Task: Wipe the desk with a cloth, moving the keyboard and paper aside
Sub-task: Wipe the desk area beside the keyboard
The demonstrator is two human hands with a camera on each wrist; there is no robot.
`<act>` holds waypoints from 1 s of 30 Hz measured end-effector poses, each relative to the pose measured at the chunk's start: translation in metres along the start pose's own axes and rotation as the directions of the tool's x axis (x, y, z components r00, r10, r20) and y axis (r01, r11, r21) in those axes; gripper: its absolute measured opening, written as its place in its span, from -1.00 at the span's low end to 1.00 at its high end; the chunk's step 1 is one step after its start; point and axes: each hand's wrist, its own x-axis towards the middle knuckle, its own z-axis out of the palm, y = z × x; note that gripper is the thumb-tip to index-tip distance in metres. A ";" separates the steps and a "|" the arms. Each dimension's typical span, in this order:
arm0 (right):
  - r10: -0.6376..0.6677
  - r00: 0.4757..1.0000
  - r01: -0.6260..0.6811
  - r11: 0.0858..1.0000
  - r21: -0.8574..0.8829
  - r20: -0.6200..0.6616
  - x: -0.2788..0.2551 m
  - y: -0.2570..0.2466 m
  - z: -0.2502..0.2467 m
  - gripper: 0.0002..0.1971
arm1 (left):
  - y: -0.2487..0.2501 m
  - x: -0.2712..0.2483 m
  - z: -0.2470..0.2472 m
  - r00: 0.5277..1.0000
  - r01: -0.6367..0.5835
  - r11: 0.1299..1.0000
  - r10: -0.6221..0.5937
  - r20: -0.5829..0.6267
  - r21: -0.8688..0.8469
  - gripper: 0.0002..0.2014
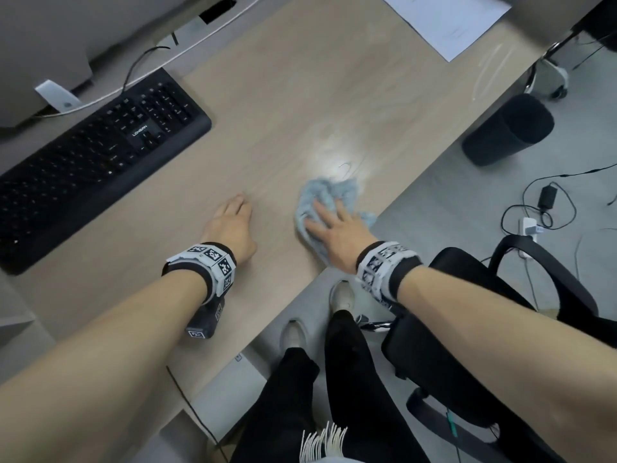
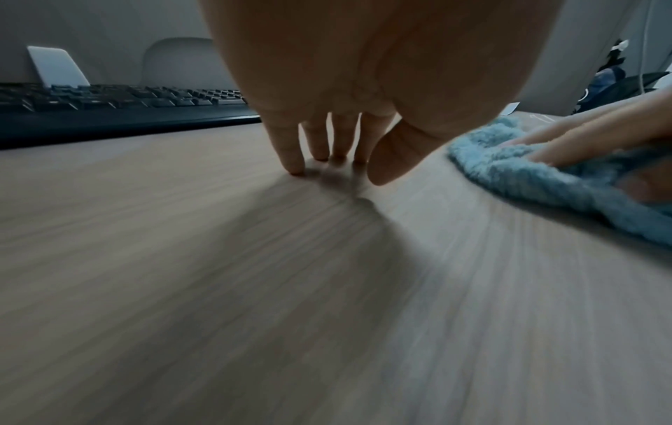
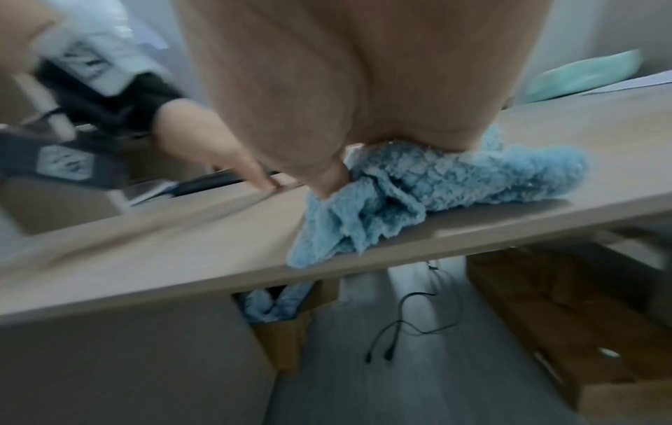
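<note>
Under right-hand fingers (image 1: 329, 212), crumpled cloth (image 1: 320, 195).

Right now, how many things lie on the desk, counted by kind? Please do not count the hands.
Keyboard: 1
Paper: 1
Cloth: 1
Total: 3

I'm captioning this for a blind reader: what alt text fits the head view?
A person's right hand presses a blue cloth on a wooden desk near its edge; the left hand rests flat alongside. A black keyboard sits left, paper far right.
</note>
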 end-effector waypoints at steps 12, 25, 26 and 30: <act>0.032 0.999 -0.032 0.999 0.037 -0.004 -0.014 0.056 0.004 -0.22 | 0.019 0.029 -0.013 0.996 0.084 0.996 -0.085 -0.025 -0.030 -0.52; 0.169 0.969 -0.137 0.974 0.178 -0.179 0.027 0.234 -0.029 -0.31 | 0.147 0.149 -0.044 0.997 -0.064 0.998 0.065 -0.043 0.018 -0.51; 0.180 0.967 -0.147 0.973 0.181 -0.183 0.032 0.252 -0.034 -0.30 | 0.158 0.163 -0.047 0.997 -0.065 0.998 0.066 -0.046 0.017 -0.51; 0.229 0.954 -0.192 0.962 0.192 -0.193 0.049 0.339 -0.048 -0.25 | 0.206 0.220 -0.063 0.997 -0.063 0.998 0.063 -0.036 -0.007 -0.44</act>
